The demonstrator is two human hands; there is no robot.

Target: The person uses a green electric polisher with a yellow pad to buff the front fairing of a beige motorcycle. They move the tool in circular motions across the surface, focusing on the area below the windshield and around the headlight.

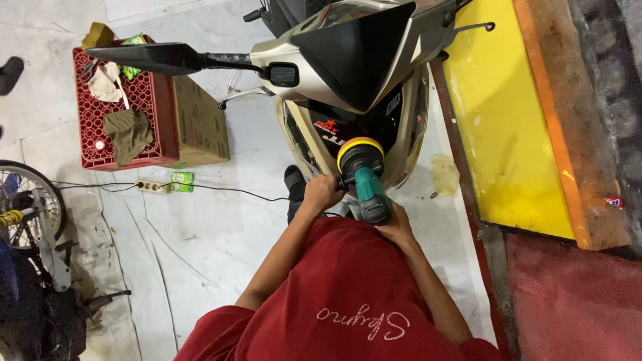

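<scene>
Green and black, the polisher (366, 187) is held in both hands against the front of the scooter (348, 73). Its yellow pad (360, 146) is pressed onto the dark panel just under the nose of the scooter. The left hand (322, 192) is clenched around the side handle, so the tool can be kept steady. The right hand (398, 226) is wrapped around the back end of the body, where it can be pushed and steered. Both arms are bent and kept close to the red shirt (348, 294), so the tool is held firm and near.

A black cord (227, 190) is laid across the floor (200, 234) from the person to a power strip (152, 186) near the left side. A small green box (182, 181) is set just beside the strip. A red crate (124, 107) with rags in it is stood near the far left corner, touching a cardboard box (200, 120).

Little room is left on the right: a yellow board (508, 113) is stood close to that side of the scooter. More open floor is seen on the left, up to the wheel (27, 200) of another bike at the left edge. The long mirror (150, 59) is stuck out over the crate.
</scene>
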